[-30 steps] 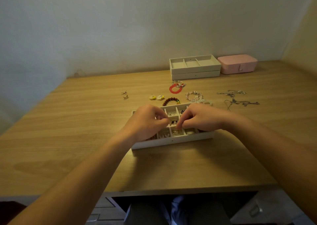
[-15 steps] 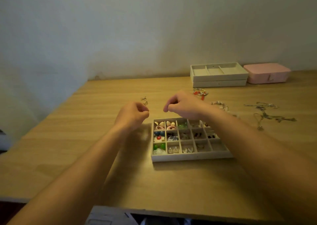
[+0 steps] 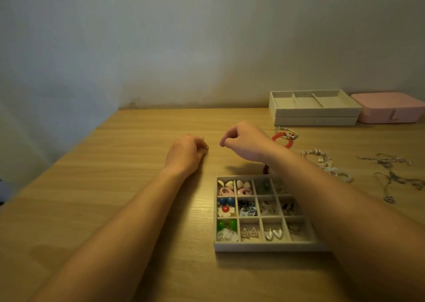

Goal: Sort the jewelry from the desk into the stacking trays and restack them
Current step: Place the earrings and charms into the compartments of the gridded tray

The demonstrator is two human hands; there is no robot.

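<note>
Sitting near the front of the desk (image 3: 115,186), the divided tray (image 3: 264,247) has its long side running left to right and its front wall facing the person, skewed a touch. It has four columns and three rows. Pink hoops and pale hearts fill the back left cells, blue studs and a red-centred flower sit below them, and green beads are at the front left. Silver triangle earrings lie along the front row.

The right forearm (image 3: 322,198) crosses above the right-hand columns and hides part of them. Beyond the tray's left corner, the left hand (image 3: 185,155) is curled with its fingertips down at a pair of small earrings (image 3: 205,145) on the bare wood. Whether it has pinched one, I cannot tell. The right hand (image 3: 247,144) hangs just beside it, loosely clenched, with nothing seen in it.

A few dark beads (image 3: 265,169) peek out behind the right wrist. Further right lie a red bracelet (image 3: 288,143), a pale bead bracelet (image 3: 322,158) and tangled silver chains (image 3: 391,175). At the wall, two stacked trays (image 3: 315,114) lie lengthwise along it, the top one split into three. A pink box (image 3: 388,112) sits just beside them.
</note>
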